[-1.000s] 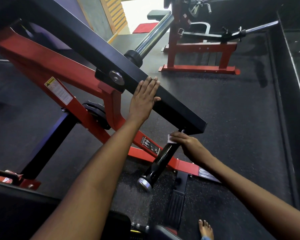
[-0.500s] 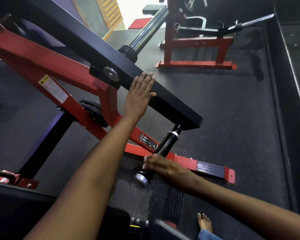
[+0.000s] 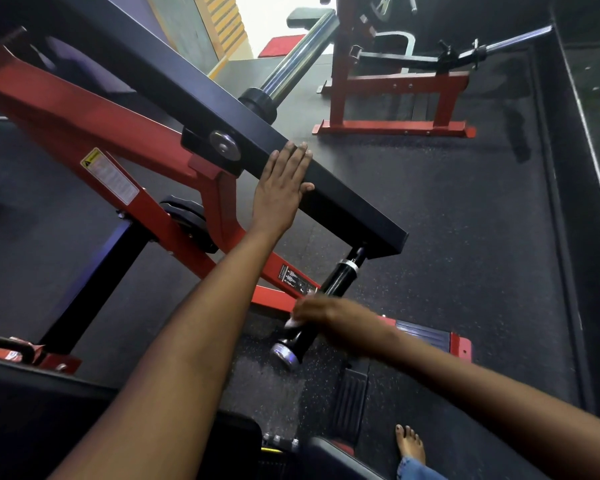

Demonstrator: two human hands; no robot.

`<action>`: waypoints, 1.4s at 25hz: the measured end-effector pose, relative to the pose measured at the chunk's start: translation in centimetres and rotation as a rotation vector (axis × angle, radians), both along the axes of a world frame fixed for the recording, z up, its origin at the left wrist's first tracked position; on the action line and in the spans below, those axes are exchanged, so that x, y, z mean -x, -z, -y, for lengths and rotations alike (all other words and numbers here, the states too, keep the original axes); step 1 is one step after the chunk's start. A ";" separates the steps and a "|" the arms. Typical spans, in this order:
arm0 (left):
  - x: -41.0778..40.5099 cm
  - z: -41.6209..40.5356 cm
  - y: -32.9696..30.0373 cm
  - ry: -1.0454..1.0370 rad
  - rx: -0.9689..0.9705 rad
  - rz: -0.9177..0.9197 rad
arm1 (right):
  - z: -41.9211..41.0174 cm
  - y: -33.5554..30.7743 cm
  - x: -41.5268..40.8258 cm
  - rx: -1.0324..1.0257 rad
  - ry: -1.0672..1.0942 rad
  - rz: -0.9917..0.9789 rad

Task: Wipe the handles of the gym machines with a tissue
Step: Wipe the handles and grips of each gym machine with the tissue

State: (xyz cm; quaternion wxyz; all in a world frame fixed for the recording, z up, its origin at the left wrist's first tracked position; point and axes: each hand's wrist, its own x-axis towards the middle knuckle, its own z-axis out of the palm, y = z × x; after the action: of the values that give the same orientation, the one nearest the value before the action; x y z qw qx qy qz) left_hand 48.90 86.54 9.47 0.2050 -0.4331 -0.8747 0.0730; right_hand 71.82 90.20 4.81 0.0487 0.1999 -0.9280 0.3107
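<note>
A glossy black handle [image 3: 340, 280] with a chrome end cap [image 3: 284, 355] hangs down from the end of the machine's black lever arm [image 3: 354, 209]. My right hand [image 3: 326, 315] is wrapped around the lower part of the handle, and a bit of white tissue [image 3: 293, 322] shows under its fingers. My left hand [image 3: 283, 183] lies flat with straight fingers on the side of the black lever arm, just right of the pivot bolt [image 3: 224, 147].
The machine's red frame [image 3: 101, 126] slopes down to a red foot with a ribbed plate [image 3: 426, 336] on the rubber floor. A chrome weight peg [image 3: 298, 57] sticks out behind the arm. Another red machine [image 3: 395, 98] stands at the back. My bare foot [image 3: 411, 443] is at the bottom.
My right hand slid with the tissue from the top of the handle down to its lower part, then slightly back up. My left hand stayed on the lever arm.
</note>
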 end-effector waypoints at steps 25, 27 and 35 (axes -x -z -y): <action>-0.6 0.2 0.2 0.003 -0.023 -0.001 | -1.5 5.3 -2.2 0.190 0.382 -0.084; -0.5 0.2 0.3 -0.005 -0.022 -0.017 | 1.2 5.1 -3.6 0.036 0.027 -0.222; -0.5 0.1 0.5 -0.024 -0.002 -0.025 | -3.8 7.7 -2.3 0.388 0.818 0.140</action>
State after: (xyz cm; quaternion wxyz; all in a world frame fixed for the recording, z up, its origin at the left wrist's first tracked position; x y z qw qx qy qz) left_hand 49.41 86.39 9.01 0.2153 -0.4217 -0.8772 0.0801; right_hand 74.16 93.96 -2.87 0.1410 -0.2174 -0.8562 0.4470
